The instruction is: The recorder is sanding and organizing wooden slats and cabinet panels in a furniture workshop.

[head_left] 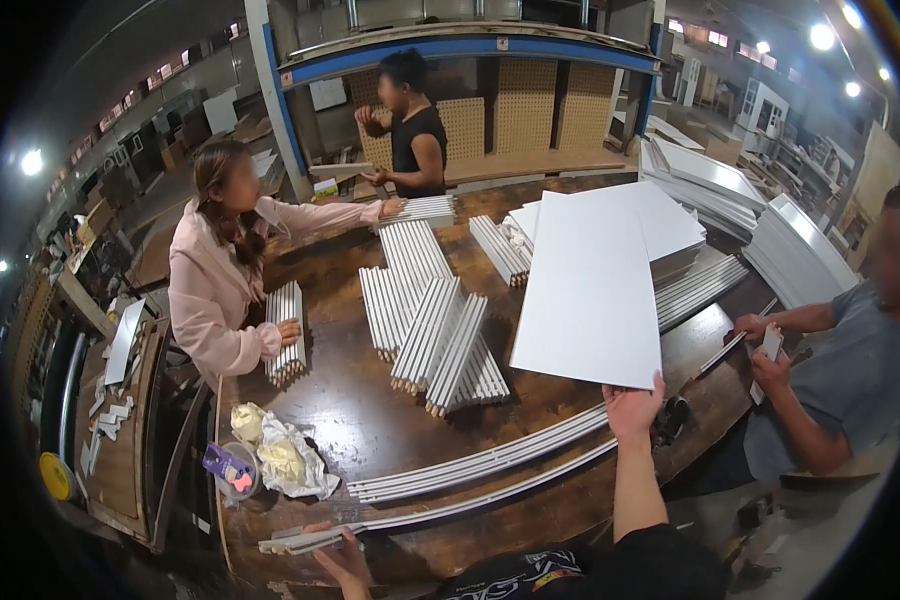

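My right hand (632,410) is closed on the near right corner of a large white panel (590,290), palm up, its thumb at the edge. The panel slants over the table, and its far part lies over other white boards (670,215). At the table's front edge my left hand (344,564) grips the left end of some long white strips (312,540), thumb on one side and fingers on the other. A long white strip (490,503) runs right from there. Just beyond it lies a row of similar long strips (480,458).
Bundles of short white strips (435,335) lie mid-table. A plastic tub (238,470) and crumpled wrapping (295,460) sit front left. A person in pink (215,265) touches bundles; another in black (418,140) stands behind. On the right, a person in grey (830,370) holds a phone (772,342).
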`<action>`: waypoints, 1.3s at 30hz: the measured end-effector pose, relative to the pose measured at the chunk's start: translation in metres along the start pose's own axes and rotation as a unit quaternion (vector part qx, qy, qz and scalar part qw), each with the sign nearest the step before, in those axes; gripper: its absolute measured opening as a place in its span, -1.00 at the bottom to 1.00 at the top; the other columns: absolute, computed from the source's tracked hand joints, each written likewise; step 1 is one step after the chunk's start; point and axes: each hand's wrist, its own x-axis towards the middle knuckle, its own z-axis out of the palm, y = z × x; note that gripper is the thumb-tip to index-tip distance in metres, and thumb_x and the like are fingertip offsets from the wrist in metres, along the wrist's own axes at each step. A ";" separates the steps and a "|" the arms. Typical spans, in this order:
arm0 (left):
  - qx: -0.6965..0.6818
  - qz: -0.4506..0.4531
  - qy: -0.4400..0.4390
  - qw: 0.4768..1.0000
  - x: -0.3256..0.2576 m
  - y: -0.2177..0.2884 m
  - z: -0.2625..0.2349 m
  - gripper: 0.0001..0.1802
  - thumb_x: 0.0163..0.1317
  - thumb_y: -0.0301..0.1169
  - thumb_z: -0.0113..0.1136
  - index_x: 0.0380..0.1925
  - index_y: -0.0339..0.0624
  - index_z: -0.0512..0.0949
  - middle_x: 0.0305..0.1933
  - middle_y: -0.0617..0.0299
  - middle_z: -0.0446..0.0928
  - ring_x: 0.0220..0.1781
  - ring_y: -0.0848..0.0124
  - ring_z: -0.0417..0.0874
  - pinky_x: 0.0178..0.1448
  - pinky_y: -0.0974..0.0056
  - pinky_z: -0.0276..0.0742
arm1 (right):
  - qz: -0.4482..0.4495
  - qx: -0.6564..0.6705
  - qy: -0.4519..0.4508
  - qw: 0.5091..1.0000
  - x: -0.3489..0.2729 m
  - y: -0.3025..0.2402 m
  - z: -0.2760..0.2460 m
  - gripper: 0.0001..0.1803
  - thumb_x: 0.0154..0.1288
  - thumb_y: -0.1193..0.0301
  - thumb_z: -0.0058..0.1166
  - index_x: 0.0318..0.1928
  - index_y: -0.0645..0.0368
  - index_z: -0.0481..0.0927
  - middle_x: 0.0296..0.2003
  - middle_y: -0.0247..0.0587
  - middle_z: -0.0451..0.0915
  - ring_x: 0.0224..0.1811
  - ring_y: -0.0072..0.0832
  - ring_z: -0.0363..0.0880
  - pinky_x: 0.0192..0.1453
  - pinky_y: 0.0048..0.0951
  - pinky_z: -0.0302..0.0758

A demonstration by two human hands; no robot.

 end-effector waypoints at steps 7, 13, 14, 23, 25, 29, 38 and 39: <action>0.008 -0.077 -0.005 0.997 0.029 -0.021 0.020 -0.47 0.28 -0.32 0.42 0.09 -0.32 0.36 0.03 0.02 0.47 0.02 0.22 0.50 0.20 0.16 0.47 | 0.099 -0.115 -0.115 0.982 0.015 -0.038 -0.011 -0.31 0.58 -0.11 -0.18 0.34 0.23 0.47 0.18 -0.18 0.63 0.23 -0.25 0.58 0.30 -0.15 0.52; 0.076 -0.077 -0.086 0.990 0.060 -0.021 0.026 0.01 0.21 -0.19 0.52 0.45 -0.52 0.15 0.26 -0.34 0.47 0.26 -0.11 0.56 0.32 0.00 0.45 | 0.160 -0.253 -0.107 0.948 0.068 -0.033 0.008 -0.45 0.57 0.12 0.04 0.29 0.33 0.49 0.09 -0.07 0.66 0.10 -0.21 0.66 0.22 -0.21 0.58; 0.075 -0.080 -0.079 0.991 0.057 -0.027 0.022 0.01 0.21 -0.19 0.52 0.45 -0.52 0.15 0.26 -0.34 0.47 0.26 -0.11 0.56 0.32 0.00 0.45 | 0.163 -0.256 -0.112 0.946 0.066 -0.023 0.008 -0.45 0.57 0.12 0.04 0.29 0.33 0.49 0.09 -0.07 0.66 0.10 -0.21 0.66 0.22 -0.21 0.58; 0.053 -0.045 -0.055 0.996 0.039 -0.013 0.006 -0.42 0.08 -0.18 0.61 -0.10 -0.34 0.54 -0.21 -0.12 0.68 -0.17 -0.11 0.71 -0.07 -0.04 0.60 | -0.103 -0.244 -0.148 0.953 -0.065 0.045 -0.054 -0.37 0.57 0.38 -0.01 0.51 0.39 0.20 0.40 0.10 0.38 0.39 -0.06 0.44 0.47 -0.06 0.40; 0.113 -0.021 -0.055 0.992 0.037 -0.023 -0.006 -0.41 0.08 -0.12 0.60 -0.16 -0.31 0.48 -0.25 -0.15 0.63 -0.21 -0.15 0.66 -0.14 -0.06 0.55 | 0.043 -0.224 -0.140 0.964 -0.055 0.009 -0.015 -0.35 0.58 0.25 0.02 0.49 0.35 0.23 0.38 0.04 0.41 0.39 -0.05 0.44 0.47 -0.05 0.41; 0.081 -0.056 -0.074 0.992 0.055 -0.004 -0.017 -0.43 0.15 -0.22 0.55 -0.01 -0.27 0.45 -0.19 -0.11 0.64 -0.15 -0.10 0.67 -0.08 -0.02 0.57 | -0.116 -0.437 -0.075 0.889 0.009 -0.055 0.064 -0.25 0.52 0.01 0.14 0.39 0.40 0.36 0.25 -0.02 0.54 0.22 -0.19 0.56 0.28 -0.19 0.59; 0.087 -0.108 -0.151 0.979 0.072 0.001 -0.044 -0.31 0.17 -0.28 0.53 0.23 -0.17 0.40 0.04 -0.12 0.62 0.13 -0.09 0.65 0.15 0.02 0.58 | -0.284 -0.643 -0.388 0.595 -0.065 -0.144 0.141 -0.52 0.55 0.22 0.16 0.18 0.44 0.57 0.05 -0.06 0.67 -0.02 -0.35 0.63 0.14 -0.29 0.56; 0.051 -0.099 -0.170 0.979 0.070 -0.016 -0.046 -0.31 0.17 -0.30 0.52 0.25 -0.17 0.40 0.05 -0.11 0.62 0.13 -0.08 0.65 0.17 0.03 0.58 | -0.255 -0.682 -0.357 0.585 -0.089 -0.132 0.155 -0.65 0.41 0.42 0.25 0.11 0.35 0.61 -0.01 -0.06 0.68 -0.07 -0.36 0.64 0.03 -0.32 0.56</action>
